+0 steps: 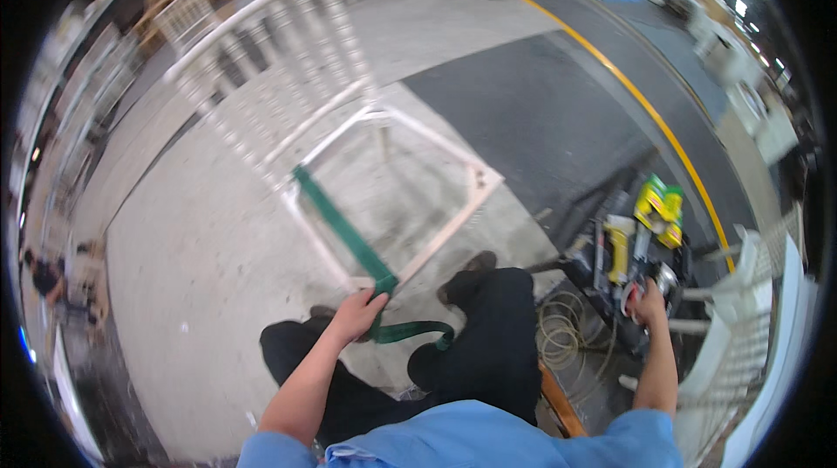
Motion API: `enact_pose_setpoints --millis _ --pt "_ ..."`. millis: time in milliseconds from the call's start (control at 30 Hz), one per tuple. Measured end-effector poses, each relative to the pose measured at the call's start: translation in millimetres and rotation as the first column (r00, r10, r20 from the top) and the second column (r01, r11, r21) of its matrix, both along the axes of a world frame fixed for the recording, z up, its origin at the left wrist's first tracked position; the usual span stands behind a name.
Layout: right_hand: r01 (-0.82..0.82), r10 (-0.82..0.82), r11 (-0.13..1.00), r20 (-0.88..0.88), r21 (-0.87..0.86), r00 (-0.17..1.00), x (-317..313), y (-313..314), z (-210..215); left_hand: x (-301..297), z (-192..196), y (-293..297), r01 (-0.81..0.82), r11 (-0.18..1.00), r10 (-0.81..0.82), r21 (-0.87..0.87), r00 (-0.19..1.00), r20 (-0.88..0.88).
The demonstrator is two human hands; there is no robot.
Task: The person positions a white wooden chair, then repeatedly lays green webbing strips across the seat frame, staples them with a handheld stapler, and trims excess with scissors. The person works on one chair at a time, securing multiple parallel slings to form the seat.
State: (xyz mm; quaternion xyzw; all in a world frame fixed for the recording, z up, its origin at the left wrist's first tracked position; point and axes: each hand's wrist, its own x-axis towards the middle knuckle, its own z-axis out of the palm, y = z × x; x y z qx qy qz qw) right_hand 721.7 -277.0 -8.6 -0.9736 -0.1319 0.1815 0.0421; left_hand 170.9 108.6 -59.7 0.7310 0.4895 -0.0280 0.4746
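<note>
Left hand point(356, 315): thumb and fingers closed on a green strap point(344, 228), at the near corner of a pale chair frame point(318, 119). Pinch looks narrow; underside of fingers hidden.

Strap: from the pinch, one length runs up and leftward along the frame's left side to the rear corner. The loose length drops below the pinch, then trails right, in front of the dark trousers point(479, 346), ending in a small bundle.

Chair frame: beyond the left hand, seat opening bare, spindled back leaning away, upper left of the grip.

Right hand point(649, 304): well apart, far to the right, fingers curled at a red object point(629, 298) on a cluttered dark stand. Cannot tell how tightly they close, or whether they hold it. Just beyond it, a yellow-bodied tube point(619, 254); farther out, yellow-green packets point(658, 206). Left of it, below, a coiled pale hose point(562, 328). Right of it, white chairs point(737, 328).
</note>
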Motion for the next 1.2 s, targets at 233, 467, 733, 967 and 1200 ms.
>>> enact_pose_setpoints --millis 233,467,733,967,1200 --pt "0.473 -0.231 0.710 -0.461 0.522 0.857 -54 -25 43 -28 1 29 -0.166 0.610 0.628 -0.775 0.697 0.345" --pt "-0.725 0.742 0.538 0.166 0.430 0.649 -138 152 75 -29 1 52 -0.035 0.575 0.657 -0.818 0.615 0.436" --pt "-0.943 0.948 -0.302 0.147 0.143 -0.281 -233 366 11 -20 6 53 -0.019 0.588 0.659 -0.809 0.591 0.465" --pt "-0.826 0.839 -0.540 0.029 0.158 -0.543 -260 420 -29 -19 -1 59 0.055 0.592 0.617 -0.804 0.611 0.496" --pt "-0.800 0.809 -0.588 0.099 0.120 -0.580 -260 406 -27 -26 18 57 -0.050 0.634 0.688 -0.772 0.494 0.533"
